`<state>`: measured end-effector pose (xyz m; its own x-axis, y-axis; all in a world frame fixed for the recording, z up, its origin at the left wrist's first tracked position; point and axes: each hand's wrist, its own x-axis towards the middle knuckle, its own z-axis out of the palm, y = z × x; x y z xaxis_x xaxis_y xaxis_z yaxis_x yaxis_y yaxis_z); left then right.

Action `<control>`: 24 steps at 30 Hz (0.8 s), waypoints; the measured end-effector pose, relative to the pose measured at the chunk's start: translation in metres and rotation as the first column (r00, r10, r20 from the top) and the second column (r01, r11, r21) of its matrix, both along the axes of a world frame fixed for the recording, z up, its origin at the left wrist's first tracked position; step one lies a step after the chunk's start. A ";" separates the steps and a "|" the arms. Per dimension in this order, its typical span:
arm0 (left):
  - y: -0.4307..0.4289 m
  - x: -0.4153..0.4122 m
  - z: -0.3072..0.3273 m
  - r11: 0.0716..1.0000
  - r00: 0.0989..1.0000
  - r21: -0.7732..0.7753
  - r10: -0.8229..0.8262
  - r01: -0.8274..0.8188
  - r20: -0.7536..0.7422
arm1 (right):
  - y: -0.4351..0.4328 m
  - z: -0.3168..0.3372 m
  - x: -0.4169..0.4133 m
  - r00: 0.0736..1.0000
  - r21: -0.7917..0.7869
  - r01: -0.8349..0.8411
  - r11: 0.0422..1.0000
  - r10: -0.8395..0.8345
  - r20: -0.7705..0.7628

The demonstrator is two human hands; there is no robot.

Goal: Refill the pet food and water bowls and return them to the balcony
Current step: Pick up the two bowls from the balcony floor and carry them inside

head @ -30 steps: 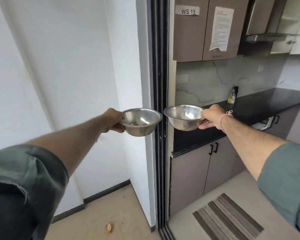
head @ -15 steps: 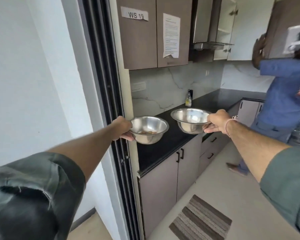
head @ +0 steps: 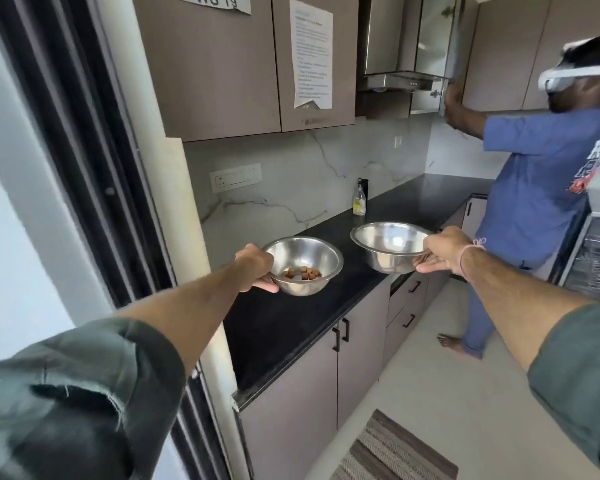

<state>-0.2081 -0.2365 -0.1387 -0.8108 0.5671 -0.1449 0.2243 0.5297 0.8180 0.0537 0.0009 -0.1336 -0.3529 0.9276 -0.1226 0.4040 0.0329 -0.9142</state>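
Left hand: your left hand [head: 255, 268] held the food bowl [head: 303, 265] by its near rim, thumb on top and fingers under the side; the grip was closed on the rim
Food bowl: it was a steel bowl, held level in the air above the near part of the black counter [head: 291, 327]; a few brown pieces of pet food [head: 303, 273] lay at its bottom
Right hand: your right hand [head: 442, 250] held the second steel bowl [head: 388, 245] at its right rim, thumb over the edge and fingers spread under it; the grip was closed on this bowl too
Second bowl: it was a little higher and further along the counter than the food bowl, the two bowls apart and not touching; if there was water inside, you could not tell from the shine
Wrist: a pink thread [head: 470, 249] was tied around your right wrist
Counter: a clear soap bottle [head: 359, 199] stood near the marble wall, well behind both bowls
Cabinets: a printed paper [head: 312, 53] was stuck on the upper cabinet door, beside a label reading WS 19 [head: 215, 1]
Other person: a person in a blue shirt [head: 541, 174] stood at the far end of the kitchen, arm raised to an open upper cabinet
Floor: a striped mat [head: 392, 448] lay before the lower cabinets
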 end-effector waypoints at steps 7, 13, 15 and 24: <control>0.091 -0.036 -0.027 0.991 0.991 -0.065 0.120 -0.116 0.055 | 0.119 -0.014 -0.051 0.994 -0.038 -0.092 0.995 0.094 0.053; 0.137 -0.071 -0.056 0.971 0.966 -0.101 0.229 -0.217 0.123 | 0.201 -0.040 -0.109 0.971 -0.088 -0.207 0.974 0.216 0.105; 0.145 -0.083 -0.067 0.964 0.957 -0.116 0.255 -0.241 0.135 | 0.221 -0.053 -0.131 0.961 -0.096 -0.241 0.966 0.251 0.115; 0.176 -0.153 -0.117 0.933 0.906 -0.139 0.355 -0.330 0.232 | 0.289 -0.114 -0.250 0.896 -0.189 -0.404 0.895 0.429 0.116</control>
<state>-0.3614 -0.0603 -0.2553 -0.8832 0.2341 -0.4064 -0.1893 0.6149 0.7656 -0.1960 0.2900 -0.2476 -0.6681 0.6639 -0.3359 0.5176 0.0904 -0.8508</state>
